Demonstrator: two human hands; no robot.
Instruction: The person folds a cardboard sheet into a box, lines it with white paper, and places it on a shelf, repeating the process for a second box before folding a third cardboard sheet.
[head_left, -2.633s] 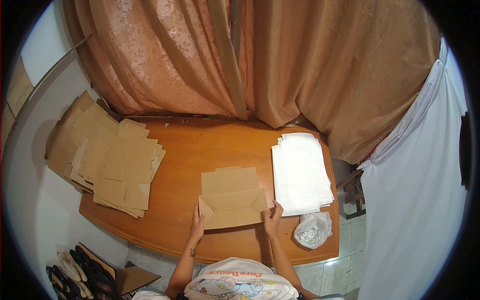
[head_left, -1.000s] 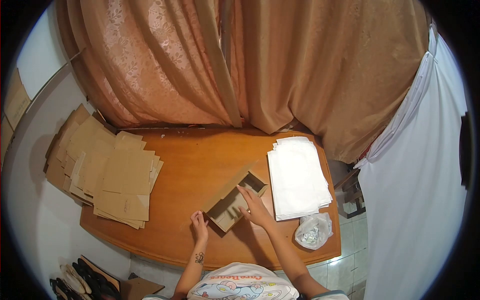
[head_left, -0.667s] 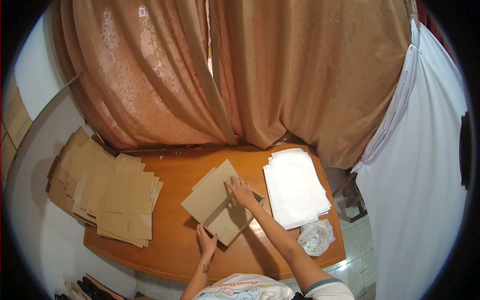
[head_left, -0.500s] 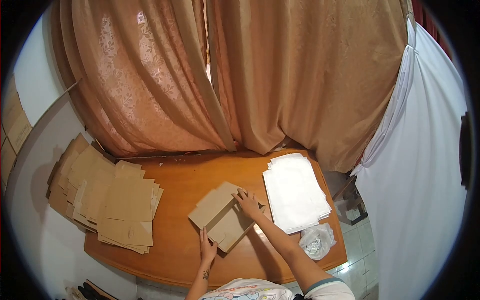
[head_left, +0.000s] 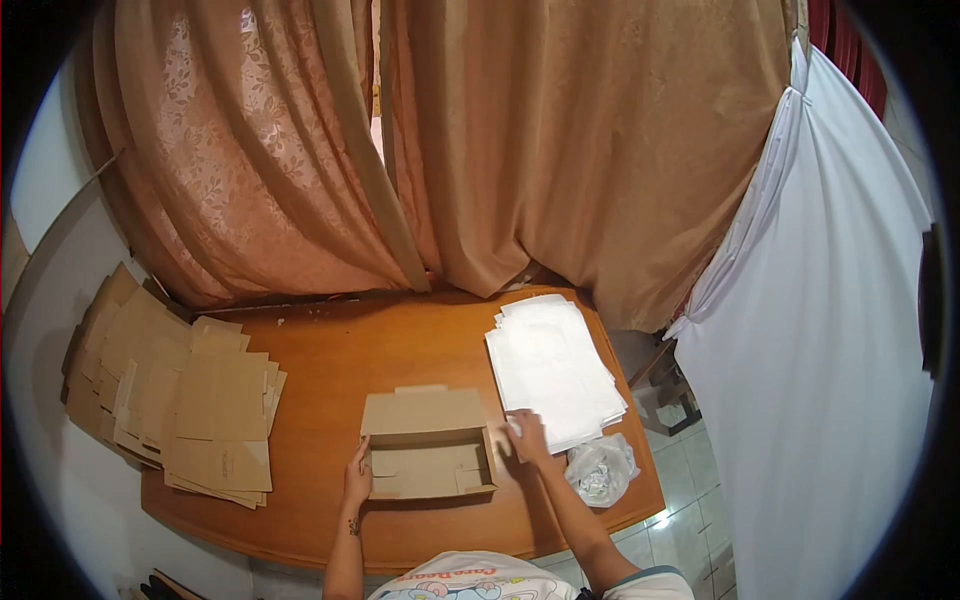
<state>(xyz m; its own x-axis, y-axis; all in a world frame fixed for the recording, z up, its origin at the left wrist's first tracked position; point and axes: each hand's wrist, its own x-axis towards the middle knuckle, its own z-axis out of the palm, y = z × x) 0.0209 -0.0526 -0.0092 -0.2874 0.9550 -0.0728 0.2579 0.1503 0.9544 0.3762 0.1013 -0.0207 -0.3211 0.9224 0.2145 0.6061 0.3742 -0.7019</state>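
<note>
An open cardboard box [head_left: 428, 465] lies near the front middle of the table, its lid flap raised toward the far side and its inside showing bare cardboard. My left hand [head_left: 358, 474] grips the box's left wall, fingers along the outside and at the rim. Off the right end of the box, my right hand [head_left: 529, 438] hovers by the lower left edge of a stack of white paper sheets [head_left: 555, 365]. Its fingers are stretched out, slightly blurred, and hold nothing visible.
Flattened cardboard boxes [head_left: 215, 400] are piled at the table's left end, some leaning on the wall. A clear plastic bag [head_left: 602, 470] sits by the right edge of the wooden table [head_left: 320, 345]. Curtains [head_left: 600, 150] hang behind it.
The box has turned from a slant to sit square to me. My right hand has left its far right corner and moved beside the white sheets; my left hand stays at its left side.
</note>
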